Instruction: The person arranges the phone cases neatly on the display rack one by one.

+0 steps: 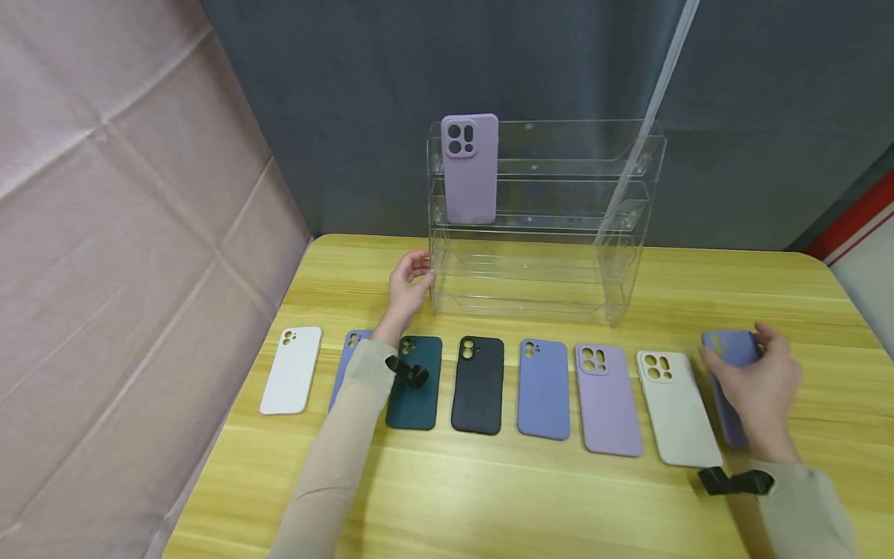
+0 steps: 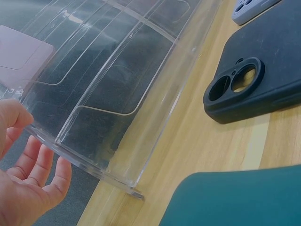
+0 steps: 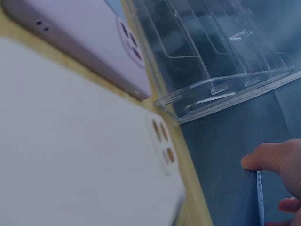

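In the head view my right hand (image 1: 764, 380) grips a blue phone case (image 1: 729, 388) by its sides, at the right end of a row of cases. That case shows edge-on as a blue strip (image 3: 251, 200) in the right wrist view, below the thumb. My left hand (image 1: 408, 287) holds the left side edge of a clear tiered display rack (image 1: 524, 307), its fingers bent at the side panel (image 2: 94, 167). A light purple phone case (image 1: 471, 182) stands upright at the left of the rack's upper tiers.
Along the table (image 1: 559, 505) lie white (image 1: 289, 373), blue (image 1: 344, 361), dark green (image 1: 415, 404), black (image 1: 478, 384), another blue (image 1: 543, 388), purple (image 1: 609, 400) and cream (image 1: 677, 407) cases. My left forearm crosses two of them. A grey curtain (image 1: 335, 101) hangs behind.
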The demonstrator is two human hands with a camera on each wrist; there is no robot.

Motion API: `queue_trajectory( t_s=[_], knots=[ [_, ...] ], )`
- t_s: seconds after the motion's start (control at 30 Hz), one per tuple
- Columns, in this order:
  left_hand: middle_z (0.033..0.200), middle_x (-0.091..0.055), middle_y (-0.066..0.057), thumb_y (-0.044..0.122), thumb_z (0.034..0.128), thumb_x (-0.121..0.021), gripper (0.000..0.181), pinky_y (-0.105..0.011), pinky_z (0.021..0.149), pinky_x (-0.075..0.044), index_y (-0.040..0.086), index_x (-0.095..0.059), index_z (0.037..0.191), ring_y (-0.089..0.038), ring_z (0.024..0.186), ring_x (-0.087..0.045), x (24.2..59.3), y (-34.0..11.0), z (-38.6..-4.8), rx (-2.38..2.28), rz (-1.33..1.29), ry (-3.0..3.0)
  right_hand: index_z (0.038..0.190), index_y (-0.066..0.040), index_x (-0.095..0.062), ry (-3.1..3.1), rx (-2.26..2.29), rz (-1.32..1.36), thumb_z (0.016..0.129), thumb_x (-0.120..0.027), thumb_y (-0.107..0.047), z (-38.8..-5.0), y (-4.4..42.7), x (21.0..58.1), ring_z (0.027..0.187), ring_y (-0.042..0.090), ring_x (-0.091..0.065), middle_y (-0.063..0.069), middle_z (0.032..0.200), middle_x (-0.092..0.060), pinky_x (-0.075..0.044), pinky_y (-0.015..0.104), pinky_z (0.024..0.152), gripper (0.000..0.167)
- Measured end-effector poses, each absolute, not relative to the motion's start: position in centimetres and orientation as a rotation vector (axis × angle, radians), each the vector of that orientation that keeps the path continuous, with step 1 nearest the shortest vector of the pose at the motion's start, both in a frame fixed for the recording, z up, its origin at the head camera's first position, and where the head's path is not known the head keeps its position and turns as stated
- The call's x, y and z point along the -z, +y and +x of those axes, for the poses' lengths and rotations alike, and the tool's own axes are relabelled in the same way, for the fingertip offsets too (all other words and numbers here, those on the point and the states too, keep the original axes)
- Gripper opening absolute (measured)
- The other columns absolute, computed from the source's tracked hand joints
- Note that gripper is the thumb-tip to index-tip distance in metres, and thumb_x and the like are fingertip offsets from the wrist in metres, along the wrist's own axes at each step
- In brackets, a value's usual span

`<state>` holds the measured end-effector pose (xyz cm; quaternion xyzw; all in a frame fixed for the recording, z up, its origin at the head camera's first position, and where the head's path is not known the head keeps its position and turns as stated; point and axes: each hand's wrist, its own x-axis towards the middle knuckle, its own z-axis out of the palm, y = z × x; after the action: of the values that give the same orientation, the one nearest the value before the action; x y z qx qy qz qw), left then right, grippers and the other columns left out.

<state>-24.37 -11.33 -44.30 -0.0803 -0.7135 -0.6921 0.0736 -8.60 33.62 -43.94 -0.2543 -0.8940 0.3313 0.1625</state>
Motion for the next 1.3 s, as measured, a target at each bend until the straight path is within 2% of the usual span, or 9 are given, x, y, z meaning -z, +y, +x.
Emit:
queue_trajectory(
  t_s=[0.17,0.3,0.4,0.53,0.67,0.83,1.1,1.3],
  knots=[
    [0.118,-0.049,-0.03,-0.007,0.0905,-0.052,0.036,-0.047,0.095,-0.038,-0.012,-0.047,0.125,-0.028,0.101,-0.049,44.3,-11.4,-24.3,2.098,-0.245,-2.141,0.143,-0.005,-0.035,-2.491,-0.955,-0.705,0.079,-0.071,-0.019,-9.5,33.0,42.8,0.117,0.04,-0.04,0.021,0.136,-0.046,-0.032,0.04,0.085,0.074],
    [0.117,-0.05,-0.028,-0.006,0.0903,-0.053,0.036,-0.044,0.094,-0.04,-0.012,-0.047,0.125,-0.023,0.099,-0.05,44.2,-11.4,-24.3,2.086,-0.232,-2.152,0.143,-0.008,-0.035,-2.441,-0.99,-0.676,0.079,-0.071,-0.019,-10.3,32.4,41.7,0.12,0.036,-0.041,0.017,0.137,-0.046,-0.033,0.039,0.095,0.074],
    [0.115,-0.051,-0.026,-0.006,0.09,-0.053,0.035,-0.042,0.092,-0.041,-0.011,-0.048,0.124,-0.018,0.096,-0.051,44.2,-11.2,-24.3,2.078,-0.231,-2.156,0.142,-0.01,-0.036,-2.407,-1.015,-0.659,0.079,-0.072,-0.021,-11.0,32.0,41.0,0.121,0.032,-0.04,0.015,0.138,-0.045,-0.032,0.035,0.097,0.073],
    [0.114,-0.052,-0.026,-0.007,0.0895,-0.053,0.034,-0.041,0.092,-0.041,-0.01,-0.049,0.123,-0.017,0.095,-0.051,44.3,-11.1,-24.5,2.074,-0.248,-2.148,0.141,-0.013,-0.038,-2.366,-1.027,-0.652,0.078,-0.073,-0.024,-11.8,31.4,40.0,0.119,0.026,-0.041,0.01,0.136,-0.047,-0.034,0.025,0.093,0.073],
    [0.112,-0.053,-0.023,-0.006,0.089,-0.054,0.034,-0.039,0.091,-0.043,-0.009,-0.05,0.123,-0.017,0.095,-0.052,44.2,-11.1,-24.5,2.066,-0.239,-2.149,0.141,-0.016,-0.038,-2.345,-1.034,-0.643,0.078,-0.072,-0.027,-12.7,30.7,39.1,0.12,0.023,-0.041,0.007,0.137,-0.046,-0.035,0.024,0.094,0.072],
    [0.109,-0.055,-0.017,-0.008,0.0884,-0.055,0.033,-0.04,0.092,-0.042,-0.007,-0.052,0.121,-0.016,0.095,-0.053,44.3,-11.3,-24.3,2.056,-0.211,-2.146,0.138,-0.013,-0.042,-2.283,-1.041,-0.535,0.076,-0.075,-0.023,-13.7,29.6,38.3,0.116,0.023,-0.043,0.011,0.132,-0.05,-0.033,0.022,0.091,0.071],
    [0.112,-0.054,-0.021,-0.007,0.0887,-0.055,0.034,-0.044,0.094,-0.041,-0.009,-0.051,0.122,-0.019,0.098,-0.052,44.4,-11.3,-24.5,2.067,-0.245,-2.139,0.135,-0.02,-0.045,-2.206,-1.083,-0.483,0.074,-0.077,-0.025,-15.2,28.3,36.8,0.11,0.013,-0.042,0.006,0.128,-0.05,-0.035,0.022,0.09,0.069],
    [0.114,-0.052,-0.026,-0.008,0.089,-0.054,0.034,-0.046,0.094,-0.04,-0.01,-0.05,0.123,-0.024,0.099,-0.051,44.4,-11.4,-24.5,2.063,-0.261,-2.145,0.134,-0.017,-0.046,-2.174,-1.106,-0.398,0.074,-0.077,-0.021,-16.3,26.9,35.7,0.108,0.009,-0.042,0.008,0.126,-0.051,-0.036,0.018,0.087,0.068]
  ],
)
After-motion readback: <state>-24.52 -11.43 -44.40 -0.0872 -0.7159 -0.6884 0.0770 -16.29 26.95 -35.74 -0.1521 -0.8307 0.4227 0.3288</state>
